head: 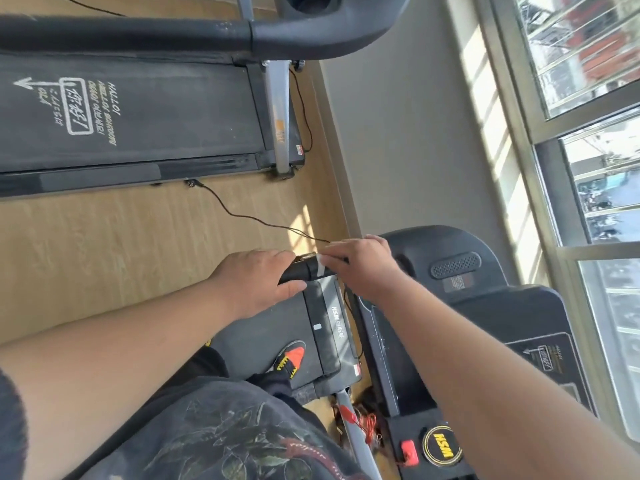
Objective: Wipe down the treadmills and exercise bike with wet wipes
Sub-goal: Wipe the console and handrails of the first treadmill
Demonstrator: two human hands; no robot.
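At the far left and top, a second treadmill [131, 112] lies across the wooden floor [104, 237], its black belt printed with white lettering and an arrow, a padded black handrail [138, 32] running above it. A thin black cable [239, 214] trails from its edge over the floor toward the middle of the view. There the left hand [258, 282] curls around a black handlebar [300, 270], thumb underneath and fingers over the top. Just beside it, on the same bar, a small strip of white wet wipe [320, 268] shows against the black, and the right hand [363, 266] lies over it with fingers bent around the bar, pressing the wipe to it; how much of the wipe sits under the palm cannot be told. Below the hands is the near treadmill [325, 327] with its deck and white brand lettering, and an orange and black shoe [291, 356] stands on its belt. To the right rises the dark console [457, 271] with a speaker grille, then a grey wall and sunlit windows [595, 133].
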